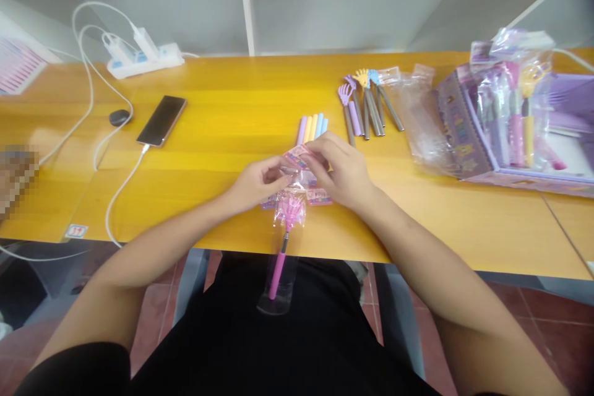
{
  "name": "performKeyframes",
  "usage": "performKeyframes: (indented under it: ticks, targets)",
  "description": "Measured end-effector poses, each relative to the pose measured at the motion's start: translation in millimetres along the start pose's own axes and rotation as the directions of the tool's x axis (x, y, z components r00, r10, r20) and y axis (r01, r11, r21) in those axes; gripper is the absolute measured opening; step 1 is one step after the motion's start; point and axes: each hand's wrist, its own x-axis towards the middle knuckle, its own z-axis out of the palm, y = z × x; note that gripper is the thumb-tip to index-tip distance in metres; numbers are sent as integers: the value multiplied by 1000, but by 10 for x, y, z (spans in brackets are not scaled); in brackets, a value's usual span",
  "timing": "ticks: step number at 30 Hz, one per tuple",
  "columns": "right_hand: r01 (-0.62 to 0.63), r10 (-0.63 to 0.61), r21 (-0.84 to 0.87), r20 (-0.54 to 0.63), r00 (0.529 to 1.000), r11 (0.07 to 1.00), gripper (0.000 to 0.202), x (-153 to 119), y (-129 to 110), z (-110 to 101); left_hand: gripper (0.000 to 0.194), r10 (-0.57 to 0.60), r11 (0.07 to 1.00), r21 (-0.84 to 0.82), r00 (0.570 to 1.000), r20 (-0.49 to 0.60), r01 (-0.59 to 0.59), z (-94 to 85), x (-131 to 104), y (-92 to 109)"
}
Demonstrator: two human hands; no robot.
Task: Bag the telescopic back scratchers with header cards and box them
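Note:
A pink back scratcher lies inside a clear plastic bag, which hangs over the table's front edge toward my lap. Pinched at the bag's upper end is my left hand, thumb and fingers closed on the clear film. My right hand grips a small pink printed card at the top of that bag. More printed cards lie on the table beneath my hands. Just beyond my fingers are several coloured handle sleeves in purple, yellow and blue.
Loose back scratchers with metal rods lie behind my right hand, beside empty clear bags. A purple box holds bagged scratchers at right. On the left are a phone on a cable, a black mouse and a power strip.

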Motion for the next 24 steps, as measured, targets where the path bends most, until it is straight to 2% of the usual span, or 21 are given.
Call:
performKeyframes:
  ticks: [6,12,21,24]
  targets:
    - [-39,38,26,32,999,999,12,7,13,-24,30,2,1000,21,1000,6,-2,-4,10,-19]
    - [40,-40,22,13,999,999,14,5,44,-26,32,18,1000,9,1000,10,-18,6,7,-6]
    - [80,-74,-44,124,989,996,27,-36,61,-14,38,43,999,-3,999,10,-43,5,8,-14]
    - [20,-18,-22,96,995,1000,28,-24,27,-22,34,35,999,4,999,17,-35,0,5,-20]
